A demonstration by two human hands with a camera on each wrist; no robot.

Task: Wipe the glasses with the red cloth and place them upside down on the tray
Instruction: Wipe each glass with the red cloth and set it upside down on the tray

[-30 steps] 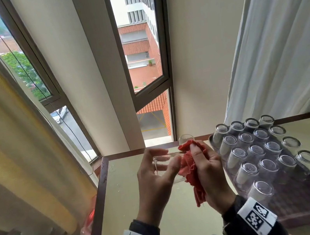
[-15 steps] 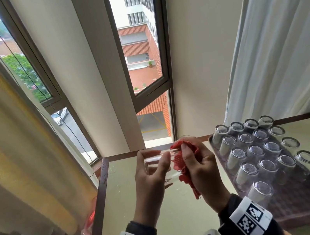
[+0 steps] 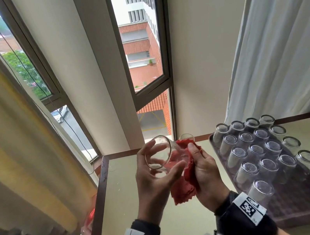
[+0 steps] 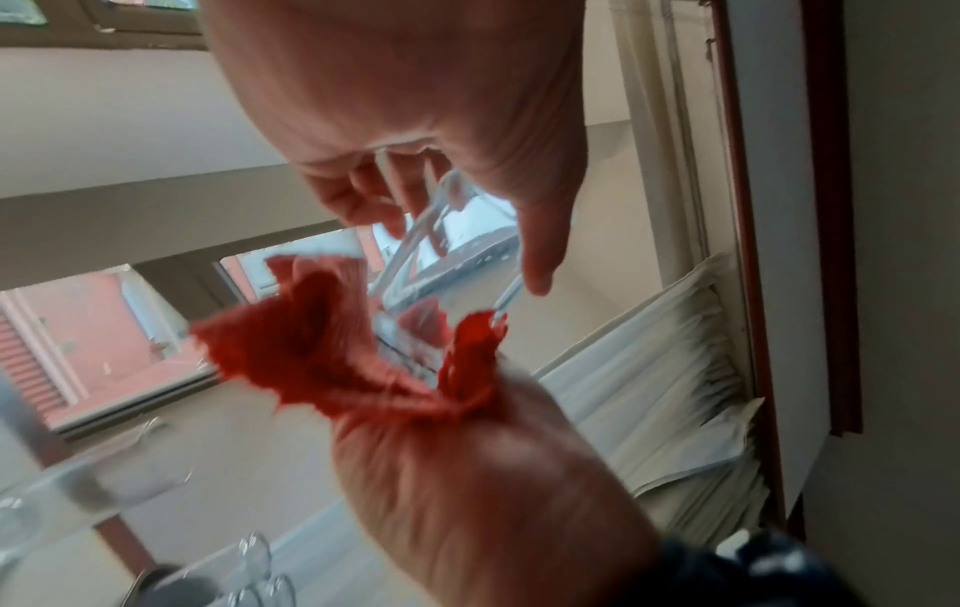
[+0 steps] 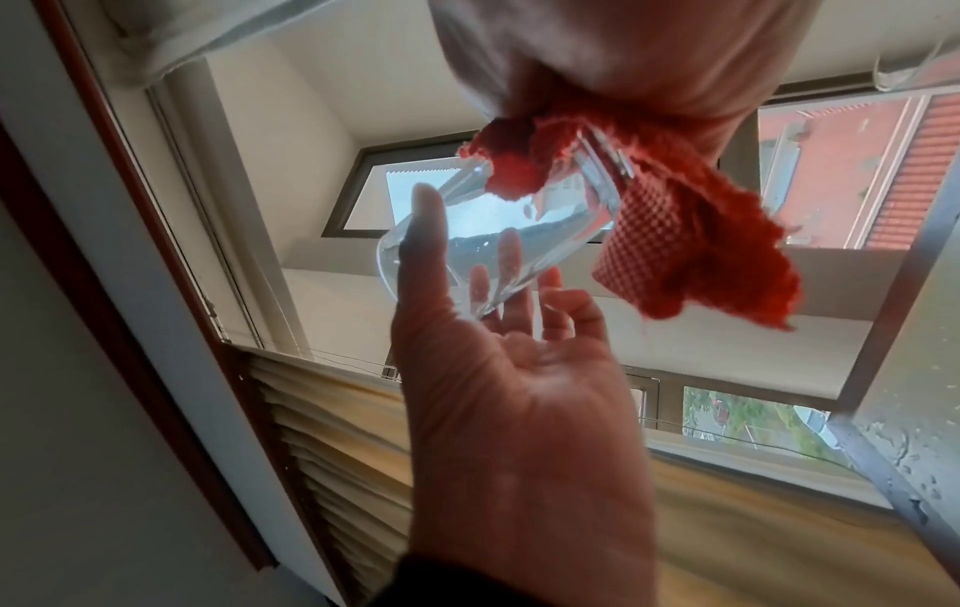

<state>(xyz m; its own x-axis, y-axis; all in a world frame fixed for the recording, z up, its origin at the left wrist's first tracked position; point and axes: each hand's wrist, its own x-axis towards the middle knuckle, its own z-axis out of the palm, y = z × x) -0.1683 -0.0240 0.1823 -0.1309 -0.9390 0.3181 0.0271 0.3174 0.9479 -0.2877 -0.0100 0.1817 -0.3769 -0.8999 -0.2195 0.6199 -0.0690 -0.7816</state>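
Observation:
My left hand (image 3: 165,164) holds a clear glass (image 3: 156,155) above the table, thumb on one side and fingers on the other, its mouth tilted up to the left. My right hand (image 3: 198,160) grips the red cloth (image 3: 183,186) and presses it round the glass's base. In the right wrist view the cloth (image 5: 665,230) wraps the base of the glass (image 5: 499,246), and the left hand (image 5: 509,390) cradles it from below. The left wrist view shows the cloth (image 4: 322,349) bunched in the blurred right hand (image 4: 493,472). The dark tray (image 3: 307,200) lies to the right.
Several glasses (image 3: 254,150) stand upside down in rows on the tray. One more glass (image 3: 186,137) stands on the pale table (image 3: 126,194) just behind my hands. Windows and curtains lie beyond the table's far and left edges.
The glass lay level between my hands; the left hand has turned it so the mouth faces up and left. The right hand with the cloth now works at the base.

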